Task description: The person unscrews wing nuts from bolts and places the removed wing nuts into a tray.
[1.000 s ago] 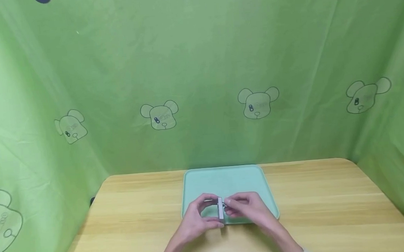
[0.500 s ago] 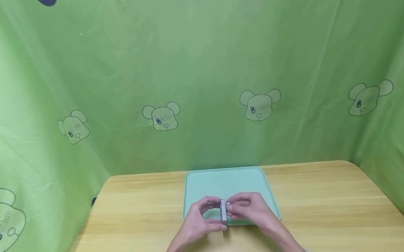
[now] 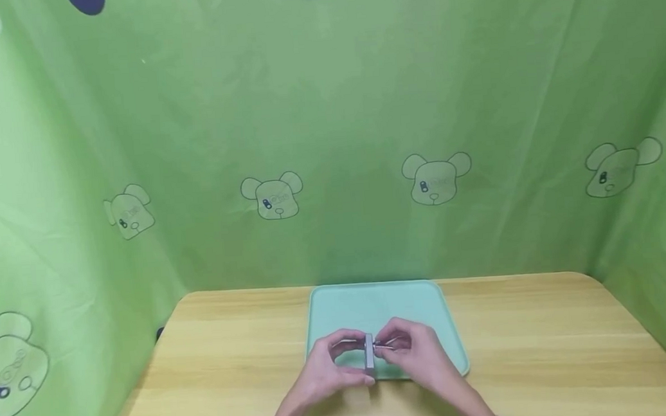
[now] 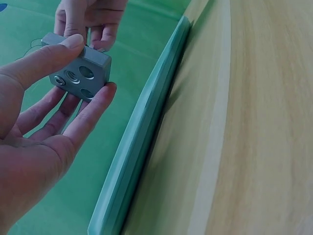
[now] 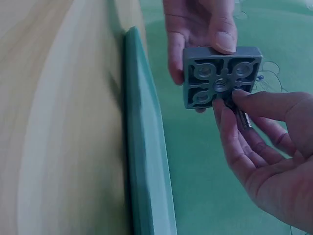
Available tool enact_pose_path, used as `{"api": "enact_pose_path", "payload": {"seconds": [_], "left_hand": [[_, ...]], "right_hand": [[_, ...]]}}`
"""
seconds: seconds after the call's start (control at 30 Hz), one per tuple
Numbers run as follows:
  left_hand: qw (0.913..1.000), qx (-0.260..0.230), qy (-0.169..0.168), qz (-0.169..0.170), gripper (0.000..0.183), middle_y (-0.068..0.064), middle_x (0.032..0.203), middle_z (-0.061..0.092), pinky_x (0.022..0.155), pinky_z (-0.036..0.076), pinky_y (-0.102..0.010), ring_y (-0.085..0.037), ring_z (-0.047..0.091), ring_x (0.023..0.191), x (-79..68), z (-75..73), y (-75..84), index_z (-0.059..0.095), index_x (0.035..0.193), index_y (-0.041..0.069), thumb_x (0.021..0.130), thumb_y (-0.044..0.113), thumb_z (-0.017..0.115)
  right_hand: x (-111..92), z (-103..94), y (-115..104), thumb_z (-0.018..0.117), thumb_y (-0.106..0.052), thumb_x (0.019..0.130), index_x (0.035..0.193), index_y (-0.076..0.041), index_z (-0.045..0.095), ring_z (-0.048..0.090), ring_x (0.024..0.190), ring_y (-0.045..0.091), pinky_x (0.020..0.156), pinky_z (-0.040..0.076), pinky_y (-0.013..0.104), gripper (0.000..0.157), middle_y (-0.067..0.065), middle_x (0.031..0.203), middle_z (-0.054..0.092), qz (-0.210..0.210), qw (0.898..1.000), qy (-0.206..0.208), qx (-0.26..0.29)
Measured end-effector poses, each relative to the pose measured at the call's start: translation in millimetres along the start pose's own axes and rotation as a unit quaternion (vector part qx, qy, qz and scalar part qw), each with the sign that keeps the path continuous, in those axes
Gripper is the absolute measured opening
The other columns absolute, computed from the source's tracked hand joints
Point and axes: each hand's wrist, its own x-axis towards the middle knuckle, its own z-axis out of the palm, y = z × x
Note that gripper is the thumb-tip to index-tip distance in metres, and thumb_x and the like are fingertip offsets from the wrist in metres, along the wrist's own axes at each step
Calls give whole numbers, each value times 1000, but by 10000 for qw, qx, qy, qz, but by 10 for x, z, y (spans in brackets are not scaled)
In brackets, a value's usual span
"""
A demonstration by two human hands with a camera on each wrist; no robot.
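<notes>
A small square grey metal block (image 4: 80, 68) with round holes stands on edge between the hands, above the tray. My left hand (image 3: 327, 371) grips it by its edges, thumb on one side and fingertips on the other. In the right wrist view, the block's recessed face (image 5: 221, 71) shows ringed holes around a threaded centre hole. My right hand (image 3: 418, 351) pinches at the block's lower corner in that view, where a threaded screw (image 5: 243, 119) slants out beside the fingers. Fingertips hide the screw's other end, so I cannot tell whether it sits in a hole.
A mint-green tray (image 3: 382, 300) with a low raised rim lies under the hands on a light wooden table (image 3: 551, 341). A green curtain (image 3: 338, 117) printed with bear heads hangs behind the table and along both sides.
My right fingers have shifted and spread slightly at the block, and a thin shiny piece shows between them. The left hand keeps its grip. The head view has tilted a little.
</notes>
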Motion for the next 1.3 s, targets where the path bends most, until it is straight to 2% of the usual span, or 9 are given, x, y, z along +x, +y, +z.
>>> {"api": "enact_pose_path", "payload": {"seconds": [0.2, 0.4, 0.5, 0.7, 0.9, 1.03, 1.1, 1.2, 1.3], "left_hand": [[10000, -28, -9, -32, 65, -13, 132, 64, 89, 64, -41, -45, 62, 120, -18, -6, -5, 62, 133, 6, 74, -8, 85], [10000, -70, 8, 1, 66, -14, 132, 64, 89, 64, -42, -48, 60, 122, -37, -30, 35, 62, 133, 6, 74, -8, 86], [9999, -111, -8, 20, 65, -14, 133, 64, 89, 64, -43, -50, 58, 123, -42, -40, 40, 62, 133, 5, 74, -7, 86], [10000, -60, 24, 6, 65, -14, 133, 63, 89, 64, -43, -49, 58, 123, -38, -45, 29, 62, 133, 5, 73, -7, 86], [9999, -98, -5, 66, 66, -16, 135, 61, 92, 63, -43, -47, 56, 127, 0, -17, 33, 61, 133, 6, 73, -10, 85], [9999, -38, 55, 141, 67, -22, 137, 58, 93, 63, -43, -43, 55, 130, 18, 8, 28, 61, 131, 6, 71, -12, 84], [9998, -7, 82, 191, 68, -22, 137, 57, 94, 62, -42, -42, 54, 131, 20, 18, 23, 60, 131, 6, 70, -14, 83], [9995, 19, 68, 310, 69, -20, 137, 57, 96, 61, -43, -41, 53, 131, 18, 37, 15, 59, 131, 6, 69, -16, 82], [9988, 124, -1, 482, 70, -16, 136, 58, 98, 60, -43, -40, 52, 132, 18, 63, 12, 58, 131, 6, 69, -18, 81]], "right_hand": [[-49, 63, 61, 82, 8, 78, 90, -13, 73, 72, 79, 10, 68, 65, 24, 26, -3, 89, 76, -1435, 9853, 389, -842], [-38, 99, 109, 83, 9, 76, 95, -12, 74, 71, 79, 10, 71, 61, 15, 29, -3, 91, 74, -3247, 9284, 852, -1591], [-46, 107, 120, 80, 9, 76, 94, -10, 74, 73, 83, 15, 78, 61, 14, 27, -1, 94, 73, -3573, 9133, 925, -1724], [-59, 123, 134, 79, 10, 74, 93, -10, 73, 73, 87, 17, 85, 60, 15, 28, -2, 99, 73, -3615, 9083, 963, -1871], [-67, 24, 76, 85, 8, 75, 99, -11, 74, 72, 92, 16, 76, 65, 23, 33, -1, 104, 74, -3025, 9387, 712, -1493], [-112, -74, 26, 86, -1, 80, 104, -13, 76, 73, 99, 20, 75, 67, 30, 29, 3, 109, 74, -1619, 9843, 479, -508], [-127, -112, 9, 85, -9, 84, 107, -12, 76, 74, 99, 22, 78, 67, 33, 25, 7, 110, 74, -618, 9972, 367, 213], [-121, -140, 4, 80, -19, 91, 113, -2, 73, 75, 97, 27, 81, 66, 38, 30, 15, 111, 74, 621, 9907, 187, 1200], [-95, -144, 25, 74, -21, 96, 122, 10, 65, 74, 100, 31, 85, 65, 41, 41, 22, 114, 72, 1241, 9746, -148, 1857]]}}
